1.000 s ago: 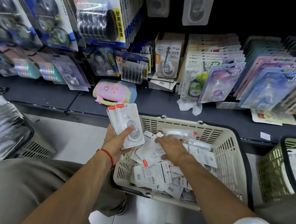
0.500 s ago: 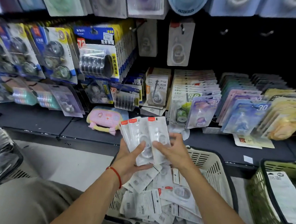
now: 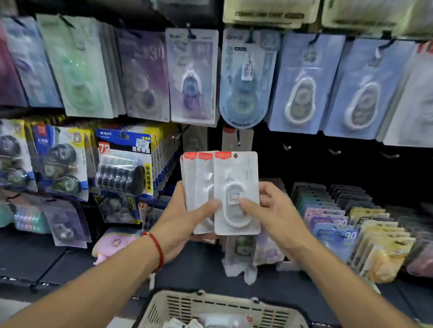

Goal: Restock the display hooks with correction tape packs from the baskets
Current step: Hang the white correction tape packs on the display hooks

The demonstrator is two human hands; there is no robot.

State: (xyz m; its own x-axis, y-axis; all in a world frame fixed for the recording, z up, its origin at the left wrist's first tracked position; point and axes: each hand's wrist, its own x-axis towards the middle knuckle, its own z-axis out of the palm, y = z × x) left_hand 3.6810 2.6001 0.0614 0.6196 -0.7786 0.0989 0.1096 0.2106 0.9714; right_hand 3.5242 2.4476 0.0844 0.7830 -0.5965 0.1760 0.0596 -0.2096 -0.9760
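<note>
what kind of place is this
Most likely a stationery shop aisle: carded correction tape packs hang in rows on hooks, one with a price sticker, and a basket of stock sits below.

Red cord bracelet [image 3: 157, 248]; bare forearms

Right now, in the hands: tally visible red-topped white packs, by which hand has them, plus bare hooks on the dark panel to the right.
Packs fanned in left hand: 3 red tabs visible behind the front one
Front pack, pinched by both hands, right hand: 1
Bare hooks: at least 3
Total: 4 packs, 3 hooks
</note>
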